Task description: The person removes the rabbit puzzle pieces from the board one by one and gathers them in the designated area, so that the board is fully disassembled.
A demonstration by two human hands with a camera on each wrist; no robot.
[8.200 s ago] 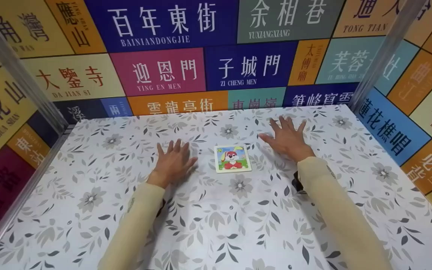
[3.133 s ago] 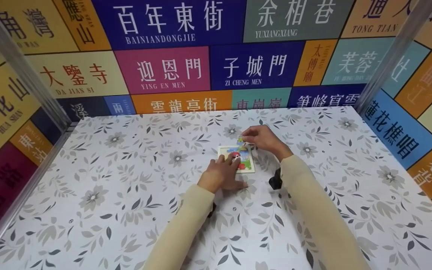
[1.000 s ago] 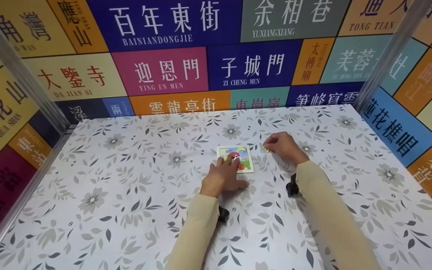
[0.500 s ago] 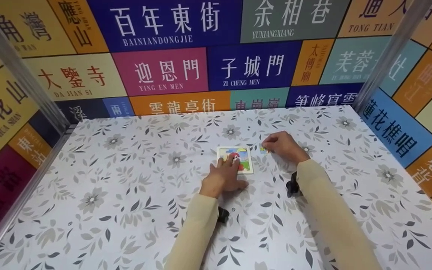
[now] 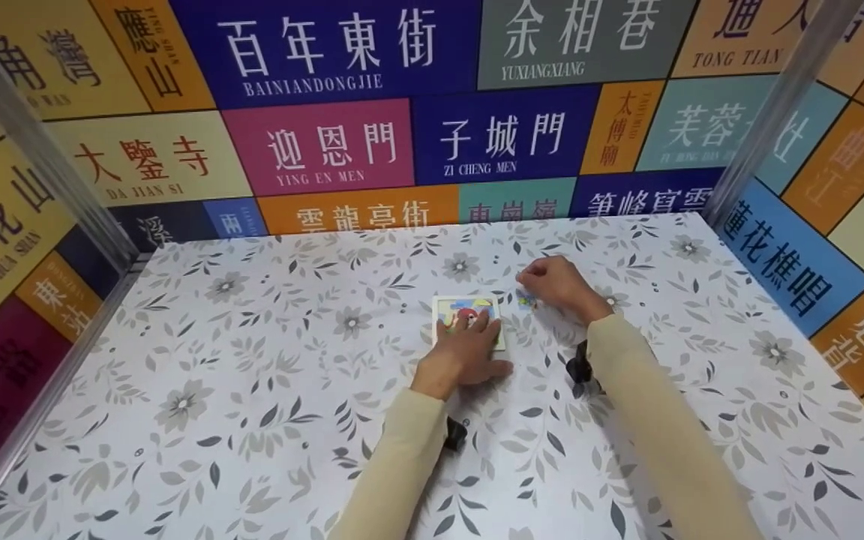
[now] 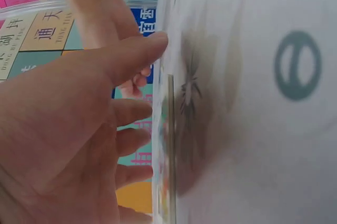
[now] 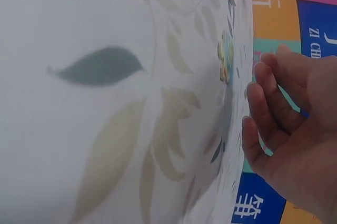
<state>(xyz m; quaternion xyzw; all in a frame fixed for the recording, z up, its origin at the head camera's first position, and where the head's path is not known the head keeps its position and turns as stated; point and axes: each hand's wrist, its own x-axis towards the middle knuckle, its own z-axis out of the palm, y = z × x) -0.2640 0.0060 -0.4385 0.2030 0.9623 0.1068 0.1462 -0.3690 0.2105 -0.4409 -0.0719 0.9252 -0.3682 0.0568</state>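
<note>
A small jigsaw puzzle [image 5: 447,307] in a pale frame, with a red-and-white cartoon animal, lies mid-table. My left hand [image 5: 463,354] rests over its lower part with spread, nearly straight fingers, hiding much of the picture. In the left wrist view, the puzzle's thin edge [image 6: 171,145] shows beside the fingertips. To the puzzle's right, a small blue and yellow puzzle piece [image 5: 526,301] lies on the tablecloth. My right hand [image 5: 561,285] is just above and beside that piece, fingers loosely curled. In the right wrist view, the piece [image 7: 225,58] is apart from the fingers, which hold nothing.
A white tablecloth [image 5: 199,450] with grey flowers and leaves covers the table. Behind it stands a wall [image 5: 319,142] of coloured panels with Chinese lettering. Clear uprights [image 5: 766,112] stand near the back corners.
Over several seconds, the left hand moved onto the puzzle. The right hand carried a piece from its upper edge to the table at the right, then let go and lifted slightly.
</note>
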